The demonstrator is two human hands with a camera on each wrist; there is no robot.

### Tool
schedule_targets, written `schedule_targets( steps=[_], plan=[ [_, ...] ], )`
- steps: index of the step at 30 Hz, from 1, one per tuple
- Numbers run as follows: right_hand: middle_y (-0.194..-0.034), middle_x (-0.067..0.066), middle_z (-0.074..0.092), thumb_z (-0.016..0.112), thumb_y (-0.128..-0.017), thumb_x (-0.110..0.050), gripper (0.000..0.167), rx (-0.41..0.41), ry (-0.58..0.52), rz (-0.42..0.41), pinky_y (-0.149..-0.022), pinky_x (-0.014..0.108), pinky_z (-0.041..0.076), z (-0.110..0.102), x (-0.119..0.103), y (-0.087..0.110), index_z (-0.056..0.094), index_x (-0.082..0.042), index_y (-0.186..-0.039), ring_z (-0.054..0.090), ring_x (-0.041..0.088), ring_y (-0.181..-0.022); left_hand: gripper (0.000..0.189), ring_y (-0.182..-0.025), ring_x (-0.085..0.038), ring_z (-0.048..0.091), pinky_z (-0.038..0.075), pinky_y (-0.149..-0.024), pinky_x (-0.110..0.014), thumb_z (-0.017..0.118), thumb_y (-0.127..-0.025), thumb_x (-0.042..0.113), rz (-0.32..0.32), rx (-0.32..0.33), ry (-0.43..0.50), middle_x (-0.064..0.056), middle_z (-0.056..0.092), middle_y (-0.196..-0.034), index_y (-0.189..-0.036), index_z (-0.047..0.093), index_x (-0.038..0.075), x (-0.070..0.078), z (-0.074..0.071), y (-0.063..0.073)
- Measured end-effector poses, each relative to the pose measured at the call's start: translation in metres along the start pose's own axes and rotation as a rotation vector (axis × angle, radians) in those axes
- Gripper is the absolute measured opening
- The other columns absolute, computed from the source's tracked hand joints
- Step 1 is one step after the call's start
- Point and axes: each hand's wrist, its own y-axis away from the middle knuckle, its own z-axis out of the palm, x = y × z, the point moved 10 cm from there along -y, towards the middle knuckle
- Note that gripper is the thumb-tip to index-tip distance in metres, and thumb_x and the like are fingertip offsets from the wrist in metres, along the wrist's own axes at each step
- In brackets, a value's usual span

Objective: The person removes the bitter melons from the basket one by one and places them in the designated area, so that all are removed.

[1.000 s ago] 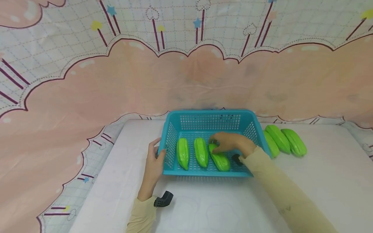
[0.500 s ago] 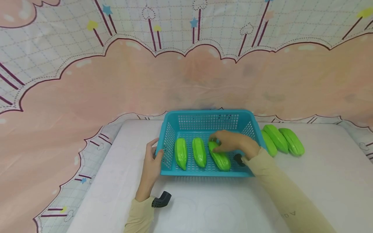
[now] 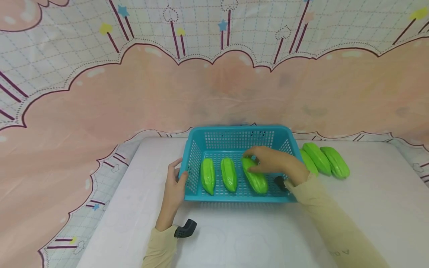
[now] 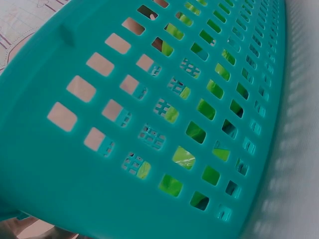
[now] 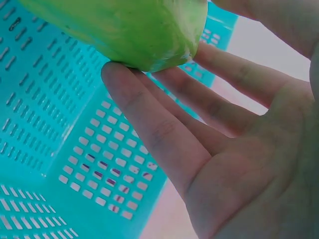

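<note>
My left hand (image 3: 173, 191) grips the left side of a blue perforated plastic basket (image 3: 231, 199) at its rim. In the left wrist view the basket wall (image 4: 65, 169) fills most of the picture, with the fingertips low at the left edge. Inside the basket my right hand (image 3: 273, 162) holds a long, green, ridged fruit (image 3: 258, 183) by its far end, between thumb and fingers. That fruit (image 5: 144, 30) slants above the mesh floor in the right wrist view. Two similar green fruits, one at the left (image 3: 208, 176) and one in the middle (image 3: 229, 175), lie lengthwise beside it.
Several more green fruits (image 3: 316, 158) lie together on the white table (image 3: 228, 238), just right of the basket. A patterned cloth (image 3: 161, 93) hangs behind the table's far edge. Each wrist carries a black device (image 3: 186, 228).
My right hand has shifted slightly to the right and away from me, and the green fruit has moved with it. The left hand keeps its place on the basket.
</note>
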Motion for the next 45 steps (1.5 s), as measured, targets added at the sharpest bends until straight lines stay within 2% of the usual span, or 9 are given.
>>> schedule_targets(
  steps=[9, 20, 34, 39, 45],
  plan=[
    [-0.134, 0.019, 0.059, 0.068, -0.092, -0.016, 0.047, 0.053, 0.002, -0.037, -0.093, 0.043, 0.053, -0.009, -0.004, 0.011, 0.057, 0.003, -0.134, 0.062, 0.032, -0.112, 0.049, -0.111, -0.036, 0.062, 0.052, -0.089, -0.048, 0.040, -0.104, 0.013, 0.005, -0.005, 0.018, -0.023, 0.058, -0.131, -0.152, 0.030, 0.011, 0.001, 0.001, -0.002],
    [-0.131, 0.019, 0.060, 0.068, -0.093, -0.017, 0.045, 0.088, -0.015, -0.009, -0.089, 0.041, 0.055, -0.016, -0.001, 0.025, 0.059, 0.001, -0.133, 0.064, 0.031, -0.108, 0.049, -0.111, -0.035, 0.063, 0.052, -0.088, -0.047, 0.040, -0.104, 0.013, -0.002, -0.001, 0.012, -0.022, 0.058, -0.131, -0.152, 0.030, 0.012, 0.001, 0.000, 0.000],
    [-0.127, 0.018, 0.061, 0.068, -0.093, -0.018, 0.045, 0.174, 0.000, -0.026, -0.087, 0.044, 0.055, -0.031, 0.003, 0.050, 0.058, 0.000, -0.133, 0.064, 0.029, -0.105, 0.049, -0.113, -0.035, 0.061, 0.050, -0.090, -0.048, 0.040, -0.104, 0.013, -0.005, -0.002, 0.017, -0.022, 0.057, -0.132, -0.152, 0.031, 0.012, 0.002, 0.001, 0.000],
    [-0.122, 0.012, 0.062, 0.069, -0.093, -0.023, 0.047, 0.190, 0.022, 0.007, -0.087, 0.045, 0.053, -0.035, 0.007, 0.059, 0.059, -0.004, -0.134, 0.062, 0.023, -0.101, 0.049, -0.113, -0.035, 0.062, 0.051, -0.090, -0.050, 0.041, -0.104, 0.012, 0.004, 0.004, 0.008, -0.022, 0.057, -0.132, -0.152, 0.031, 0.011, 0.003, 0.001, 0.000],
    [-0.123, 0.012, 0.061, 0.070, -0.093, -0.023, 0.049, 0.209, -0.008, 0.017, -0.086, 0.043, 0.054, -0.039, 0.011, 0.068, 0.057, -0.003, -0.136, 0.061, 0.024, -0.103, 0.049, -0.113, -0.036, 0.061, 0.050, -0.092, -0.051, 0.041, -0.104, 0.013, 0.000, 0.000, 0.010, -0.023, 0.057, -0.132, -0.152, 0.031, 0.010, 0.003, 0.000, 0.001]
  ],
)
